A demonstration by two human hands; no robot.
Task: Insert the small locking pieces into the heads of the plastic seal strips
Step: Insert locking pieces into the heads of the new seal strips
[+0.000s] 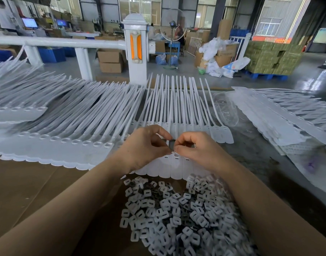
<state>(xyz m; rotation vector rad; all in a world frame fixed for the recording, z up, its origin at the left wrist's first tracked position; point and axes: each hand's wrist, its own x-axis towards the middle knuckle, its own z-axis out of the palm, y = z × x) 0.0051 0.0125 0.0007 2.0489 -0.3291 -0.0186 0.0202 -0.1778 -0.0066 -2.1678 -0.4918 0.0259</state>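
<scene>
On the far left, fanned stacks of joined white seal strips (53, 115) lie on the brown cardboard sheet (19, 182), heads toward the person, each head showing an open rectangular socket, the thin tails spreading away toward the white railing (56, 42).

In the middle, the left hand (140, 146) has its thumb and forefinger curled, pinching at a small dark locking piece (171, 144) that sits between the two hands. The right hand (195, 148) meets it from the other side, its fingers bent and its fingertips nipping the same piece. The piece is held just above the heads of the centre row of strips (174, 161), right over one head's socket; whether it already touches the socket cannot be told, since the fingers hide most of it. This row lies flat, white, its rounded tag ends pointing at the person and its tails running straight away.

Between the forearms, nearer the person, lies a loose heap of locking pieces (177, 215): small white squarish plates with a slot, some dark ones mixed in.

To the right, further strip stacks (280, 122) rest on the grey table (254, 154), beside crumpled clear plastic (226, 109).
</scene>
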